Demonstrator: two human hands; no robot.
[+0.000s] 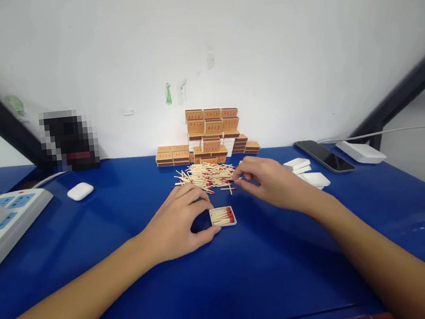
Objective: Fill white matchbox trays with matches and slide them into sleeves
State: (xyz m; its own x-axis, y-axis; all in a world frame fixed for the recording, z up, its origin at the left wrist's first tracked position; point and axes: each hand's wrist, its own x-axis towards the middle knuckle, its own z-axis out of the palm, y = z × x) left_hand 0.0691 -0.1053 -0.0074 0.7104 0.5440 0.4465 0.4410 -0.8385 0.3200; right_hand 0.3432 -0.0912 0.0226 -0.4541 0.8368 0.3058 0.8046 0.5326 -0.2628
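A small white matchbox tray [224, 224] lies on the blue table, filled with red-headed matches [221, 216]. My left hand [181, 222] grips this tray at its left end, the thumb at the near corner and the fingers at the far one. Behind it spreads a loose heap of matches [204, 175], with a couple of strays crossed at its front. At the heap's right edge, my right hand [263, 179] is closed in a pinch, with what looks like a single match at the fingertips. The fingers partly hide it.
Yellow-brown matchboxes [213, 127] are stacked against the white wall. White empty trays [314, 179], a phone [324, 156] and a white box-shaped device [361, 151] lie to the right. Leftward are a white earbud case [80, 191] and a power strip [18, 218].
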